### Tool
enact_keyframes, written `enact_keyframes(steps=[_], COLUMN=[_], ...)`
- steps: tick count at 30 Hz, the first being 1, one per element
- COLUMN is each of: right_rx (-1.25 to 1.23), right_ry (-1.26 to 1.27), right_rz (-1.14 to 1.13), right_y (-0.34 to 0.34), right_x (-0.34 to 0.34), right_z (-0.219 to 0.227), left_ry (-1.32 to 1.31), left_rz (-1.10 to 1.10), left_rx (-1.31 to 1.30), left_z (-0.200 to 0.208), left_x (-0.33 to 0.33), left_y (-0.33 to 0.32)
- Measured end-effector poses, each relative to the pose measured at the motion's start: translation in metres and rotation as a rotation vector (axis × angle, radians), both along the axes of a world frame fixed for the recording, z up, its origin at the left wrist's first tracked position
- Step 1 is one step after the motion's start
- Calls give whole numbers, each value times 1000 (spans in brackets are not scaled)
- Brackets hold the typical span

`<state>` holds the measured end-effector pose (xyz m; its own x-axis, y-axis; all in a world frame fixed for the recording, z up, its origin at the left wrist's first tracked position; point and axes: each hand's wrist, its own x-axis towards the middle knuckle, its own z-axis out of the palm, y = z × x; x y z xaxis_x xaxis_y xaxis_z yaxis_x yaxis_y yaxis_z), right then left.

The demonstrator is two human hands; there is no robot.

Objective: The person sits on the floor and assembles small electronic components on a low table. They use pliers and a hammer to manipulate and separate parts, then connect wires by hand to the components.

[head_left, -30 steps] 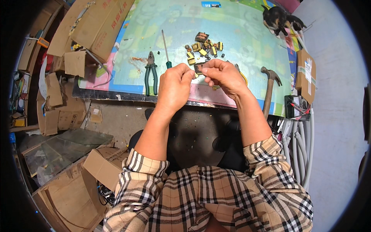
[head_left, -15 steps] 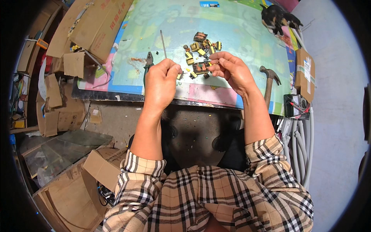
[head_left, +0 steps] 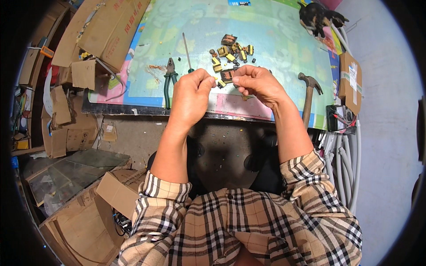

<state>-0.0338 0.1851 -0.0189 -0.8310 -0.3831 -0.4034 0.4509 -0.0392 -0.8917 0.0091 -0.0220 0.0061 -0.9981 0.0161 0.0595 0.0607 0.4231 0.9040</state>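
My left hand (head_left: pixel 191 94) is closed in a pinch over the table's near part, with a speck of yellow at its fingertips. Facing it, my right hand (head_left: pixel 261 85) has thumb and forefinger pressed together; whatever they hold is too small or hidden to name. Just beyond lies a cluster of small yellow-and-black parts (head_left: pixel 230 57), some with coppery windings. One dark block with reddish-brown strips (head_left: pixel 227 76) sits between the two hands. A screwdriver (head_left: pixel 186 51) points away behind my left hand, its green handle partly covered. Green-handled pliers (head_left: pixel 170 80) lie left of that hand.
A claw hammer (head_left: pixel 309 95) rests at the right, near a cardboard box (head_left: pixel 350 84) and a black tray with leads (head_left: pixel 339 119). A dark, mottled cat (head_left: pixel 317 20) is at the table's far right corner. Large cartons (head_left: pixel 111 35) crowd the left edge.
My right hand has moved left and slightly nearer, closing the gap to my left hand. The left hand has shifted a little right, uncovering more of the pliers and the screwdriver's handle.
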Motion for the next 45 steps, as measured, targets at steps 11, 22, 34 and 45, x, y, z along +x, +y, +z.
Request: enact_keyframes(steps=[11, 22, 34, 45], right_rx=[-86, 133, 177, -217], right_ry=[146, 336, 385, 152], right_rz=[-104, -115, 67, -54], right_y=[7, 6, -11, -3], right_x=[-2, -5, 6, 2], right_z=[8, 2, 5, 12], left_ry=[-42, -33, -77, -35], left_rz=[23, 47, 20, 41], left_rx=[-27, 18, 110, 102], left_z=[1, 1, 8, 5], left_x=[0, -2, -1, -1], left_y=[-3, -14, -16, -22])
